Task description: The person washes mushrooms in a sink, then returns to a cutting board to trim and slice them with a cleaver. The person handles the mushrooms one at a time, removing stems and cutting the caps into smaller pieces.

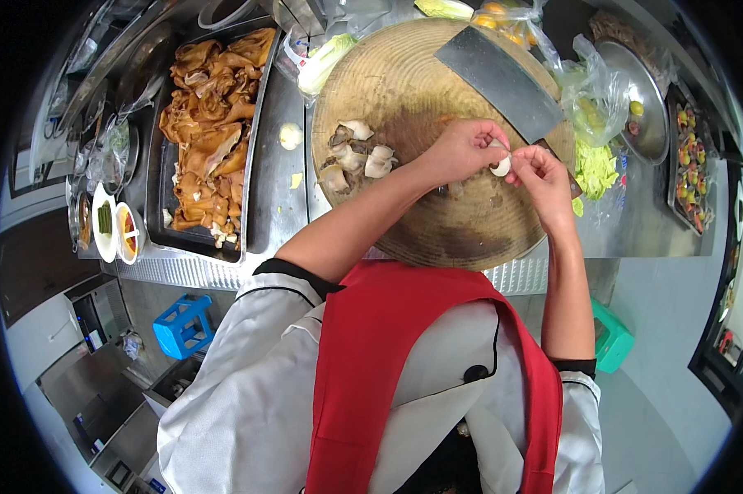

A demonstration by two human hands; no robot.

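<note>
My left hand [470, 151] pinches a small white, rounded piece of food [501, 165] over the right part of a round wooden chopping block [433, 222]. The fingertips of my right hand [539, 179] meet the same piece from the other side. Just beyond my hands lies a wide-bladed cleaver [498, 83], its handle partly hidden by my right hand. Several pale, curled pieces of food with dark brown parts [356, 157], perhaps shellfish meat, sit in a group on the block's left side. Dark wet stains mark the wood between.
Left of the block stands a deep metal tray [245, 238] of brown cooked meat. A white bulb [291, 136] and a napa cabbage [328, 65] lie between them. On the right are plastic bags [594, 92], leafy greens [596, 170], a metal bowl [649, 126] and a tray [677, 200].
</note>
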